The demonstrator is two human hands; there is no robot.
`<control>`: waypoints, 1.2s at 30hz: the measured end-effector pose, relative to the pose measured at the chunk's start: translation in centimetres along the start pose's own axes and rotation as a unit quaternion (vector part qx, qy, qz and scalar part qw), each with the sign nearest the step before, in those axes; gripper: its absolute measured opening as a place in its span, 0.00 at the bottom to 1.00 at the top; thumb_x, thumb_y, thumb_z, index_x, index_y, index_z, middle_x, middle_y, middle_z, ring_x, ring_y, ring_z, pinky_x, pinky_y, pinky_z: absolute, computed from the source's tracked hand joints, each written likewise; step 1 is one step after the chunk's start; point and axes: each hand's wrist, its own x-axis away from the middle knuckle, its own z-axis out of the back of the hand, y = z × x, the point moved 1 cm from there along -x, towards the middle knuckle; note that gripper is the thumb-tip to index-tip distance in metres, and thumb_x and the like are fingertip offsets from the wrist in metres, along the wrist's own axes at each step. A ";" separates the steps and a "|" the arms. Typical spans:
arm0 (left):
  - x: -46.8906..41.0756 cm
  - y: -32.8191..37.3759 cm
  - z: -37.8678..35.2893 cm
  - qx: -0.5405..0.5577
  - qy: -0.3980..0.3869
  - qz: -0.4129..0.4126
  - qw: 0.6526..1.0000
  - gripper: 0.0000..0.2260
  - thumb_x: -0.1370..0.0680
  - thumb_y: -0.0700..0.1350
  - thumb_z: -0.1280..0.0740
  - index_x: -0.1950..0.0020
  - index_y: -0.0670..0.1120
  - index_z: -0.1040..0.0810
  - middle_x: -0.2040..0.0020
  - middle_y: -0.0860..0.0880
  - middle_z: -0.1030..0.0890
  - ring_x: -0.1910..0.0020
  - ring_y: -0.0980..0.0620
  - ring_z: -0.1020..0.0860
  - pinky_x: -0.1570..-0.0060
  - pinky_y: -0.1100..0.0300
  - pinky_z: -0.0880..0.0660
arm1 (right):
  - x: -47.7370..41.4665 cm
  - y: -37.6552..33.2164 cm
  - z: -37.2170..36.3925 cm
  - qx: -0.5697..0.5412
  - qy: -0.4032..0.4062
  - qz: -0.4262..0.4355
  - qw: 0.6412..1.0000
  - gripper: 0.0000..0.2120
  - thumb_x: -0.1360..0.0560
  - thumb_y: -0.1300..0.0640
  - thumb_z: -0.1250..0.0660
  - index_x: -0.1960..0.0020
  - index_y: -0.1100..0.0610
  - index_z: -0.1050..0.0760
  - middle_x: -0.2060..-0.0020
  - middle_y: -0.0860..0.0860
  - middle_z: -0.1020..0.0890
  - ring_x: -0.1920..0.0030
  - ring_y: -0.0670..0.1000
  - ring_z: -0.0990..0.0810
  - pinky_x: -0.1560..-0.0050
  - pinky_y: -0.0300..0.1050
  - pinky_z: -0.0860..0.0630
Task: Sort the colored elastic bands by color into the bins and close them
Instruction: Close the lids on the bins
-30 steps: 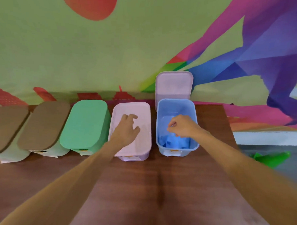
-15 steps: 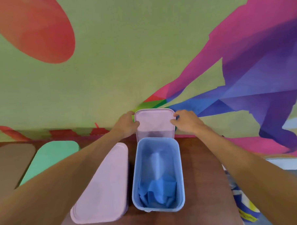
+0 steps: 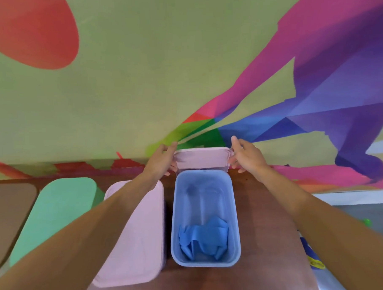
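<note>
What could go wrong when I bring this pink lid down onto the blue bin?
1. The left hand and right hand grip the pink lid only at its side edges, so it may slip or land skewed on the blue bin.
2. Your left forearm lies over the closed pink-lidded bin right beside it and could nudge it.

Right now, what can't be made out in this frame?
Head view throughout.
Contents of the pink bin, green bin and brown bin: closed tops hide them.
Brown bin's left side: cut off by the frame edge.
Count of blue bands in the blue bin: crumpled into one heap.
Blue-and-yellow thing at the right: the right forearm covers it.
Lower edge of the raised lid: behind the blue bin's rim.
</note>
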 end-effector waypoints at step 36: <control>19.0 -14.4 -6.0 -0.178 0.031 -0.004 0.984 0.14 0.21 0.40 0.39 0.36 0.38 0.30 0.40 0.41 0.25 0.43 0.45 0.25 0.43 0.58 0.30 | 20.8 11.2 -6.3 -0.008 0.011 -0.095 0.995 0.29 0.28 0.56 0.27 0.31 0.54 0.34 0.36 0.53 0.26 0.38 0.55 0.25 0.43 0.59 0.22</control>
